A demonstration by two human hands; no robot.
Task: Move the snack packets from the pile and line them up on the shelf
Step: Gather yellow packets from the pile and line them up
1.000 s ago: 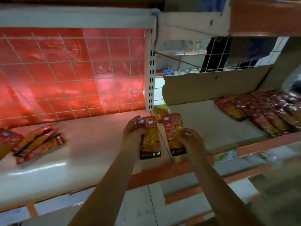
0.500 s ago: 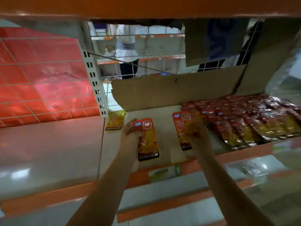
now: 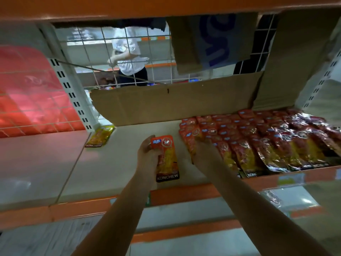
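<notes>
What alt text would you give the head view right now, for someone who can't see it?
A person's left hand holds a red KONCHEW snack packet above the white shelf, while the right hand lays another at the left end of the overlapping packet rows. A lone yellow packet lies further left; cardboard backs the shelf.

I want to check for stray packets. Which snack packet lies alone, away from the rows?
The yellow snack packet by the white slotted upright at the shelf's back. It lies alone, left of both hands; the other packets are red.
</notes>
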